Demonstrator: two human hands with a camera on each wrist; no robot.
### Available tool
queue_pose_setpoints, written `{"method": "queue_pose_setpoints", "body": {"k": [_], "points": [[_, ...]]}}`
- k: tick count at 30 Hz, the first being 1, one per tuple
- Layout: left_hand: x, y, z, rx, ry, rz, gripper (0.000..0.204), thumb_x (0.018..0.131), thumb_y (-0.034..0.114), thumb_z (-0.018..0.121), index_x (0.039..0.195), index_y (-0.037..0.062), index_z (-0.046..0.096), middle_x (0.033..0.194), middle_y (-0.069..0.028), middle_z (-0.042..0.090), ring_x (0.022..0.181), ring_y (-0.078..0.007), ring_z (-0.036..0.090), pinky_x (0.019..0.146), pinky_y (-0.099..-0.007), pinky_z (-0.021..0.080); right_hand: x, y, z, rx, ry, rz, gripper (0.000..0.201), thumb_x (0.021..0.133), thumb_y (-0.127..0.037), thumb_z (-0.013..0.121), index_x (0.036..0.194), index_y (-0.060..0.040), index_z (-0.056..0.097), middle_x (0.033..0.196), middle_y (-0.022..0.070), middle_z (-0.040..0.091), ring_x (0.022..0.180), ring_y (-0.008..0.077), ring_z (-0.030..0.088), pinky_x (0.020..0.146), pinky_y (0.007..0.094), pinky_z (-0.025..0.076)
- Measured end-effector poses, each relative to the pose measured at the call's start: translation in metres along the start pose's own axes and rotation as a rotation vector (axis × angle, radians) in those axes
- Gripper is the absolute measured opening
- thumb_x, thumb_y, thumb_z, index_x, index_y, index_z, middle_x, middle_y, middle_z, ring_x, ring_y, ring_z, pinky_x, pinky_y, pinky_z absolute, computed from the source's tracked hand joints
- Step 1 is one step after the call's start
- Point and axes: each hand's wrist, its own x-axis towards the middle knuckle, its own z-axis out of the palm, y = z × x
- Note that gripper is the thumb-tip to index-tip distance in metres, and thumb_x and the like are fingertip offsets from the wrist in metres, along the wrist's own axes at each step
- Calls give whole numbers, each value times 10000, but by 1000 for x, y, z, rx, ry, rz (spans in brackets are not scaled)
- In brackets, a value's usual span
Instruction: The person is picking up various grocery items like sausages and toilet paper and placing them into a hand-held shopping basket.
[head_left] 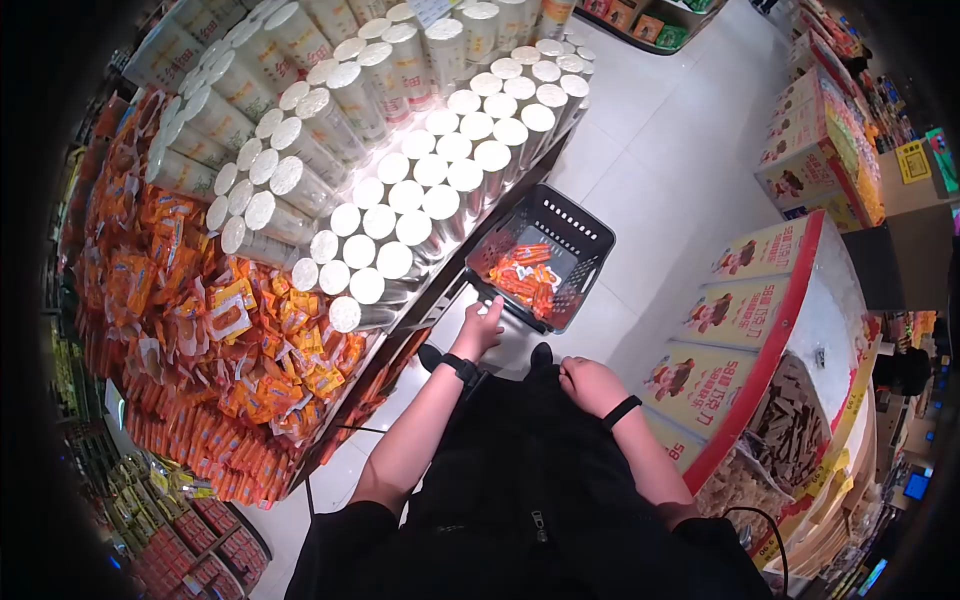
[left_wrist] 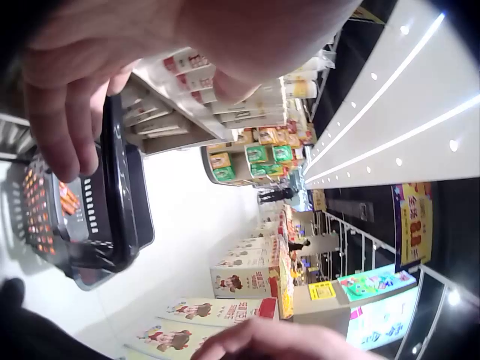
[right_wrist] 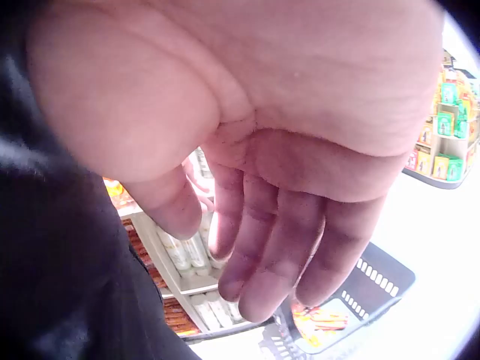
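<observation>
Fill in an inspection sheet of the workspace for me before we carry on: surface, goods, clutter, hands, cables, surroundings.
Surface: pale, glossy tiled floor, seams visible.
Job's things: black perforated plastic basket, part filled with glossy orange packets.
Clutter: dense heap of orange wrapped goods on the display to the left.
Hands: bare left hand with black wristband at the basket's near edge, grip unclear; bare right hand with black wristband beside black clothing, holding nothing.
Cables: thin black cords beside both arms.
Surroundings: upright white cylindrical packs stacked ahead and left; cream-and-red printed display boxes to the right.
</observation>
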Motion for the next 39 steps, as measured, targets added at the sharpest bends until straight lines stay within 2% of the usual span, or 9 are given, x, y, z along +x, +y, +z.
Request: {"method": "queue_pose_setpoints", "body": {"k": [4,7,12,15,18,21,26,34,39], "points": [[49,-20,61,-55,158,98,921,1014,432,781,1508,-55,175,1137,-173,698,764,-196,746,538,-300,592,-49,75,-19,42,31,177,210,1009,-218,621,1041,-15,659,1022,230,738,971,438,725,883,546,581],[106,-53,66,251,324,123,750,1009,202,758,1440,-28,188,1143,-238,666,803,-266,761,517,-345,599,-87,126,-21,77,55,299,232,1021,-226,613,1116,-22,664,1082,223,742,1046,437,715,925,549,571],[156,-84,47,406,403,71,650,973,107,733,1336,-5,205,1218,-309,580,965,-404,750,635,-534,704,-135,187,-19,157,141,416,247,1013,-235,619,1107,-15,685,1093,227,737,1047,439,708,937,541,568],[130,-62,66,304,440,31,594,956,49,696,1297,35,210,1181,-294,609,963,-394,751,666,-588,696,-145,208,-15,176,139,485,275,1010,-250,630,1140,-15,688,1124,238,735,1070,436,708,947,530,570],[131,-66,67,391,448,56,758,973,132,679,1410,-130,119,1148,-296,615,832,-367,746,543,-471,663,-144,207,-21,158,131,563,305,1014,-279,644,1179,-27,692,1129,231,756,1089,424,723,955,520,578],[147,-79,66,508,608,174,765,964,125,703,1400,-150,139,1011,-267,646,809,-356,754,532,-420,627,-129,206,-16,208,92,547,305,1022,-292,642,1184,-39,696,1113,224,771,1073,423,734,947,525,582],[123,-67,92,640,801,228,616,948,148,705,1320,-123,296,1104,-381,686,1087,-513,721,1024,-514,546,-98,234,-24,262,-22,395,329,1023,-294,640,1213,-31,698,1106,245,774,1071,444,735,958,543,577],[101,-49,119,510,914,122,486,959,100,637,1317,-27,334,977,-293,714,933,-497,726,845,-550,571,12,317,-102,46,-254,262,314,1029,-268,629,1235,-35,673,1161,243,761,1103,455,725,962,568,580],[103,-33,128,479,1026,-87,314,997,75,571,1252,-3,405,920,-291,687,899,-512,694,810,-566,547,91,332,-216,-89,-317,146,311,1033,-245,626,1249,-24,666,1160,221,751,1121,426,717,972,522,572]]}}
